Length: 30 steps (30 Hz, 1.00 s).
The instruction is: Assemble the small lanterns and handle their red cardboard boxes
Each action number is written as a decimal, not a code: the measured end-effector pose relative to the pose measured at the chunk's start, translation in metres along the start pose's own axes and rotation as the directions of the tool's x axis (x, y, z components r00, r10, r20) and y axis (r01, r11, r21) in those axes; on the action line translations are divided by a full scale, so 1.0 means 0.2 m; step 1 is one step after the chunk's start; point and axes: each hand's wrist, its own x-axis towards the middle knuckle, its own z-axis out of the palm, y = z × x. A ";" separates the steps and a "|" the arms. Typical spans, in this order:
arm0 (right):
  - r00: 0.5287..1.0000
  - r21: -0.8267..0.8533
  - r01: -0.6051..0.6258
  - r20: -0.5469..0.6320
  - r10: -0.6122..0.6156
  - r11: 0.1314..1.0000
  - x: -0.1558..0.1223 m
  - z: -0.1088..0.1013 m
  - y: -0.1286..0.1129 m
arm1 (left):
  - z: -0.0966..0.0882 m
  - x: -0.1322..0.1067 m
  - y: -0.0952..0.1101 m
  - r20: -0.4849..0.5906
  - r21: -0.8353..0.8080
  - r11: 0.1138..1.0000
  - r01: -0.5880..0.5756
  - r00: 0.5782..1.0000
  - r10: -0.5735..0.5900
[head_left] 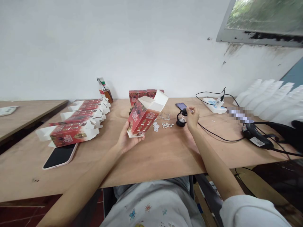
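Note:
My left hand (125, 138) is wrapped round the lower end of a red printed box (143, 119), held tilted above the table with its white flaps spread at the top. In my right hand (193, 117) is a small black lantern (181, 120) with a clear globe, gripped near its top; its base is at table level, but I cannot tell whether it touches. Between the hands lie several small round white pieces (167, 125), white tags (156, 126) and a tangle of thin wire-like pieces (164, 116).
Red boxes with raised flaps (71, 134) lie in a row at left, beside a phone (60, 156). More red boxes (142, 93) stand by the wall, near a bottle (107, 94). Rightward are a power strip (214, 105), a cabled black device (257, 137) and white foam sleeves (272, 97).

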 end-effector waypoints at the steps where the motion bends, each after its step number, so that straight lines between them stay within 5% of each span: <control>1: 1.000 -0.028 0.020 0.011 -0.020 0.999 0.00 0.00 -0.01 | 0.00 0.00 0.00 0.010 0.005 1.000 0.012 1.000 -0.012; 7: 0.977 -0.084 0.186 -0.088 -0.193 0.979 -0.11 -0.01 -0.13 | 0.00 -0.01 -0.01 0.034 0.020 1.000 -0.022 0.999 0.021; 11: 0.933 0.104 0.324 0.132 -0.336 0.940 -0.34 0.01 -0.27 | 0.00 0.00 -0.04 0.071 0.012 0.999 -0.037 0.997 0.036; 13: 0.862 0.248 0.205 0.412 -0.295 0.947 -0.48 0.03 -0.34 | 0.00 0.00 -0.06 0.056 0.008 0.999 -0.042 0.998 0.041; 15: 0.703 0.331 0.003 0.670 -0.238 0.943 -0.61 0.04 -0.37 | -0.01 0.01 -0.08 0.023 0.022 0.999 -0.044 0.999 0.043; 16: 0.629 0.344 -0.075 0.744 -0.223 0.936 -0.65 0.05 -0.38 | -0.01 0.02 -0.10 0.002 0.040 0.998 -0.042 0.999 0.042; 18: 0.558 0.329 -0.211 0.814 -0.163 0.921 -0.71 0.07 -0.37 | -0.01 0.02 -0.12 -0.035 0.098 0.995 -0.035 0.999 0.038; 24: 0.611 0.333 -0.567 0.783 0.114 0.754 -0.70 0.14 -0.30 | 0.00 0.03 -0.16 -0.049 0.239 0.970 -0.032 0.998 0.045; 30: 0.484 0.314 -0.757 0.858 0.170 0.573 -0.67 0.14 -0.34 | -0.01 0.03 -0.14 0.003 0.307 0.952 -0.010 1.000 0.010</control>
